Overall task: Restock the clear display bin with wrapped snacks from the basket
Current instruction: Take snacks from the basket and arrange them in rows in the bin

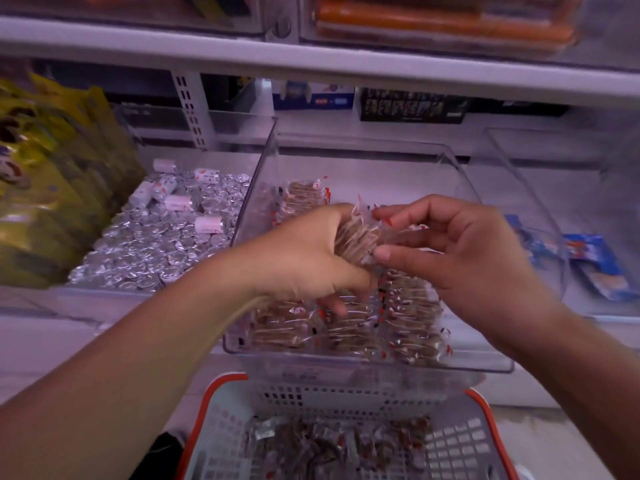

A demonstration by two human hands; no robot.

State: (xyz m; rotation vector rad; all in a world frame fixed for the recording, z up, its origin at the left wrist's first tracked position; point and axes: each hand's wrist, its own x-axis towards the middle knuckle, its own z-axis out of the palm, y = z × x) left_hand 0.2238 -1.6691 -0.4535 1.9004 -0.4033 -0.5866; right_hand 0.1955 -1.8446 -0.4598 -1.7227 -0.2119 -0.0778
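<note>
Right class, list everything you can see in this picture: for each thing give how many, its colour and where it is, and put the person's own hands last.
clear display bin: one, transparent, centre shelf, partly filled.
wrapped snacks: many, brown in clear wrappers with red marks; rows in the bin, a handful held above it, more in the basket.
basket: one, grey mesh with orange rim, below the bin.
foil sweets: many, silver, tray left of the bin.
yellow packets: several, far left.
blue packets: a few, right bin.
left hand: grips the handful.
right hand: fingers pinch the handful.

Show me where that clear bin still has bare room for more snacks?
Free: the clear bin's back right floor, between its rear wall and the right hand. Crowded: the front rows of wrapped snacks and under the left hand.
</note>
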